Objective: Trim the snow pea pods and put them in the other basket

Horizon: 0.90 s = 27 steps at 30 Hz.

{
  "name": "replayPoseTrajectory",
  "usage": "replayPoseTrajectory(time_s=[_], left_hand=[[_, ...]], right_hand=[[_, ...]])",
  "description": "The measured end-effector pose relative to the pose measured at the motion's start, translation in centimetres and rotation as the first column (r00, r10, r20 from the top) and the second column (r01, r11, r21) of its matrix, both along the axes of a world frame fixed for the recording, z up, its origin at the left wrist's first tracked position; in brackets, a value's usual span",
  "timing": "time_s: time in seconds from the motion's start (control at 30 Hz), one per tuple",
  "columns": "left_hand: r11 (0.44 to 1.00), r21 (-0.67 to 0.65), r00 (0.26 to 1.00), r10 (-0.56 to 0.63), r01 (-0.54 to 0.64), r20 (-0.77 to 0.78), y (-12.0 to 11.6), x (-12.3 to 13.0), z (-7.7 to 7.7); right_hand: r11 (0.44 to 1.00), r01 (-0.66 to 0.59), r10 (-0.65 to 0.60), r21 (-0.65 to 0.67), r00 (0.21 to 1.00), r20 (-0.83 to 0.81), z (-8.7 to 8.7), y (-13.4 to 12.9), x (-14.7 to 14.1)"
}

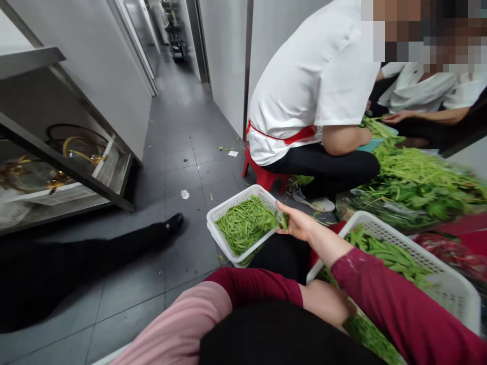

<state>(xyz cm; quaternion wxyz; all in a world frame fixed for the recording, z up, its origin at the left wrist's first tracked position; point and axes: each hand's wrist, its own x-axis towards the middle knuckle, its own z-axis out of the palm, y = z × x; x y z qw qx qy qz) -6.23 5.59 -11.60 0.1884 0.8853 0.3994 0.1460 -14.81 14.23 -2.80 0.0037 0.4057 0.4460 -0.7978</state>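
Cut green pods [245, 223] fill a white perforated basket [224, 249] on the floor in front of me. At its right edge is my right hand [299, 223], fingers closed on some green pods beside the rim. My left forearm crosses low in front of my body, and my left hand [337, 306] reaches down beside the larger white basket, its fingers hidden behind the right arm and basket. That larger basket [466, 299] stands at my right and holds long green pods [399, 253].
A person in a white shirt [292, 86] sits on a red stool [264, 177]; another person is beyond. Leafy greens [429, 182] are heaped at the right. A metal shelf [76, 192] stands left, and someone's black-clad leg [95, 258] extends across the floor.
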Motion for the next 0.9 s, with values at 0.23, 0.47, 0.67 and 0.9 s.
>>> replayPoseTrajectory(time_s=[0.23,0.47,0.67,0.9], left_hand=[[0.996,-0.021,0.995,0.080,-0.082,-0.063,-0.4,-1.2,0.4],[0.995,-0.025,0.987,0.090,-0.094,-0.130,-1.0,-2.0,2.6],[0.963,-0.147,0.947,0.181,-0.226,-0.266,1.5,-1.8,3.1],[0.890,-0.171,0.827,0.303,-0.424,-0.474,4.6,-0.1,3.6]], right_hand=[[0.976,0.169,-0.162,0.137,0.985,-0.054,0.6,0.5,-2.7],[0.870,0.256,-0.196,0.422,0.964,-0.181,1.5,4.3,10.2],[0.577,-0.089,-0.411,0.812,0.827,0.382,-4.1,5.8,25.0],[0.673,-0.061,-0.391,0.738,0.817,0.424,-11.3,2.4,21.6]])
